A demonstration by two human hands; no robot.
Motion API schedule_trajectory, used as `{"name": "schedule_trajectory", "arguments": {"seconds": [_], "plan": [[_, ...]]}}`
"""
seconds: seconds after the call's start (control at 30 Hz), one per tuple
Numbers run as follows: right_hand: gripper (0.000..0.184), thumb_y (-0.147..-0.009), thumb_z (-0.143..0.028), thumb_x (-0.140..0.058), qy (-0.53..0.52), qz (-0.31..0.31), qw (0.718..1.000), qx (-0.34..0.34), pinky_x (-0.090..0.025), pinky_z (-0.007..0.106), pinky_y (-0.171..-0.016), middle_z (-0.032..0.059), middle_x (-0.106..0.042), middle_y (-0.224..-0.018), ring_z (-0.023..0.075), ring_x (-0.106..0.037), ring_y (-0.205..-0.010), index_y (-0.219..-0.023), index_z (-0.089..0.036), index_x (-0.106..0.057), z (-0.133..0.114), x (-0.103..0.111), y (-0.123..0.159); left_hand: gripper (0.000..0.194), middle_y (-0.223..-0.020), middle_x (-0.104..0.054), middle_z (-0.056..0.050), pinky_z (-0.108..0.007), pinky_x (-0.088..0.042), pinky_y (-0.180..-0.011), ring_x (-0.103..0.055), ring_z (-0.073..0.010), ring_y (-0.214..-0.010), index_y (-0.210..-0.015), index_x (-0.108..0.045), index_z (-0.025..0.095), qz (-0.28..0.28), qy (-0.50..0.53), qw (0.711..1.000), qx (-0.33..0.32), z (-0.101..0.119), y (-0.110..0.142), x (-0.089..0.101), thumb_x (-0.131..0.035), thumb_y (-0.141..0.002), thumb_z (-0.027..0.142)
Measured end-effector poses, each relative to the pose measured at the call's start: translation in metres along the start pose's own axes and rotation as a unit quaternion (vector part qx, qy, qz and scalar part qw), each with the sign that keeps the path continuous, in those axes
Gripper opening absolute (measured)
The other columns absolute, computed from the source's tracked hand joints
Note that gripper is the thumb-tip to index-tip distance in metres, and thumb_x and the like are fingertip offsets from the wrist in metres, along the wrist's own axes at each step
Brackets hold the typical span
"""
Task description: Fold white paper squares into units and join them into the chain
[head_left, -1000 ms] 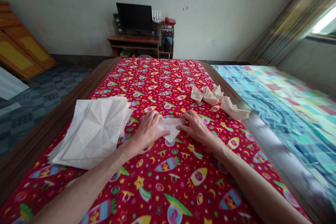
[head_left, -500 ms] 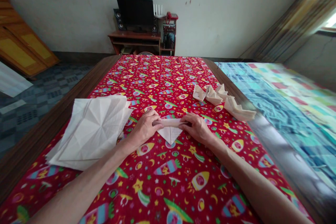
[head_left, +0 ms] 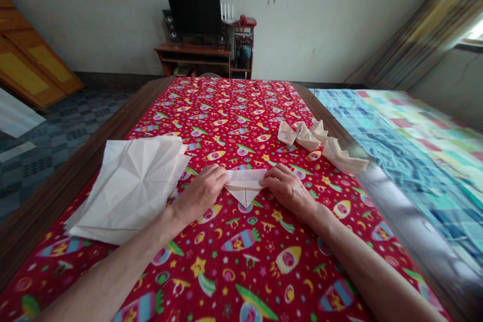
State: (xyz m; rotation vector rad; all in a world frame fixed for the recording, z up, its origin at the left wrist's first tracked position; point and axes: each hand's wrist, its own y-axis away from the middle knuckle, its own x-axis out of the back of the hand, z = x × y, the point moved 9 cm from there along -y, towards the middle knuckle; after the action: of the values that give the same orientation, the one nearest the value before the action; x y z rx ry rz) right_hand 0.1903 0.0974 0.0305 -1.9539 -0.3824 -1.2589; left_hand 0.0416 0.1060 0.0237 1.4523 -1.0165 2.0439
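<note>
A small piece of folded white paper lies on the red patterned tablecloth, its pointed tip towards me and a straight band along its far edge. My left hand is closed on the paper's left end, the thumb tucked out of sight. At the right end, the fingers of my right hand pinch the paper in the same way. To the left rests a stack of creased white paper sheets, partly behind my left forearm. Several folded paper pieces with peaked tops stand in a row at the right.
The tablecloth covers a dark wooden table, whose right edge borders a bed with a blue checked cover. Beyond the far end are a desk with a monitor, and a red telephone. A wooden cabinet stands left.
The rolled band at the paper's far edge now lies flatter and shows wider. Both hands have turned over slightly, their thumbs dropping from view. The stack and the row of pieces stay put.
</note>
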Motion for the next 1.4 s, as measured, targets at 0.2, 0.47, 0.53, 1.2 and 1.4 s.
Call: {"name": "schedule_trajectory", "arguments": {"seconds": [0.2, 0.47, 0.53, 1.2, 1.4], "plan": [[0.025, -0.096, -0.018, -0.039, 0.042, -0.024, 0.999, 0.025, -0.046, 0.032, -0.074, 0.0075, -0.062, -0.095, 0.0184, -0.051, -0.088, -0.097, -0.02, -0.065, -0.008, 0.001, 0.003, 0.02, -0.099, -0.059, -0.005, -0.037, -0.045, -0.086, -0.05, -0.0213, -0.093, -0.094, -0.059, 0.017, -0.034, -0.032, 0.999, -0.016, 0.012, 0.006, 0.009, -0.043, -0.089, 0.006], [0.024, -0.095, -0.019, -0.042, 0.08, -0.044, 0.995, 0.04, -0.048, 0.036, -0.079, 0.0097, -0.063, -0.103, 0.0207, -0.053, -0.096, -0.107, -0.018, -0.062, -0.015, -0.003, 0.011, 0.04, -0.114, -0.06, -0.01, -0.045, -0.04, -0.103, -0.051, -0.0245, -0.113, -0.113, -0.058, 0.014, -0.014, -0.066, 0.998, 0.002, 0.019, 0.017, 0.005, -0.042, -0.079, 0.001], [0.023, -0.094, -0.019, -0.044, 0.091, -0.044, 0.994, 0.042, -0.048, 0.037, -0.08, 0.0104, -0.064, -0.102, 0.0215, -0.054, -0.096, -0.107, -0.017, -0.063, -0.018, -0.004, 0.011, 0.046, -0.127, -0.056, -0.011, -0.046, -0.034, -0.11, -0.045, -0.0232, -0.125, -0.122, -0.054, 0.013, -0.001, -0.047, 0.999, -0.01, 0.027, 0.015, 0.001, -0.037, -0.081, 0.0], [0.047, -0.097, -0.036, -0.037, 0.089, -0.074, 0.992, -0.039, -0.032, 0.053, -0.109, 0.0116, -0.049, -0.137, 0.0268, -0.042, -0.13, -0.136, -0.011, -0.045, -0.039, -0.017, 0.027, 0.048, -0.15, -0.031, -0.009, -0.042, -0.026, -0.114, -0.024, -0.0218, -0.14, -0.142, -0.033, 0.014, -0.075, -0.011, 0.997, -0.011, 0.046, 0.01, -0.027, -0.036, -0.097, 0.031], [0.04, -0.098, -0.031, -0.037, 0.111, -0.039, 0.992, -0.05, -0.032, 0.049, -0.109, 0.0126, -0.056, -0.13, 0.0244, -0.049, -0.124, -0.126, -0.01, -0.055, -0.033, -0.008, 0.028, 0.046, -0.148, -0.037, -0.008, -0.04, -0.027, -0.114, -0.029, -0.0203, -0.138, -0.14, -0.038, 0.014, -0.056, -0.047, 0.997, 0.005, 0.029, 0.029, -0.017, -0.035, -0.097, 0.03]]}}
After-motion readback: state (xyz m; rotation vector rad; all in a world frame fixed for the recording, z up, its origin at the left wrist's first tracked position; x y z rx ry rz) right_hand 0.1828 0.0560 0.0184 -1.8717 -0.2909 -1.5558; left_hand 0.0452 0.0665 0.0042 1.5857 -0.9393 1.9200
